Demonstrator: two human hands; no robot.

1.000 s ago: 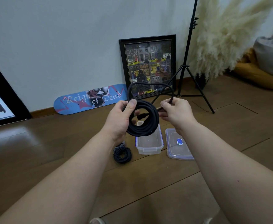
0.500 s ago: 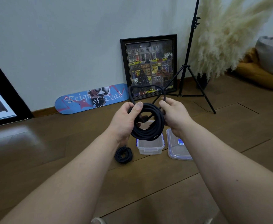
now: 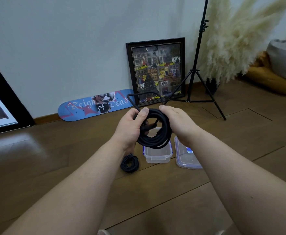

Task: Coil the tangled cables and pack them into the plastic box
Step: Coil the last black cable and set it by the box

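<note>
A thick black cable [image 3: 157, 138], wound into a coil, hangs in the air above the clear plastic box [image 3: 157, 154]. My left hand [image 3: 132, 126] grips the coil's left side with the thumb on top. My right hand [image 3: 177, 122] holds the coil's right side, fingers curled round it. A loose end of the cable loops up behind both hands. A second, smaller black coil [image 3: 129, 163] lies on the floor just left of the box. The box stands open; I see nothing in it.
The box's lid [image 3: 188, 157], with a blue label, lies flat right of the box. A skateboard deck [image 3: 96, 105], a framed picture [image 3: 157, 72] and a tripod [image 3: 196, 73] stand at the wall. Pampas grass and cushions fill the right side. The floor is brown wood.
The free loop of cable above my hands has shrunk as it was drawn onto the coil. My hands came closer together and the coil sank slightly toward the box.
</note>
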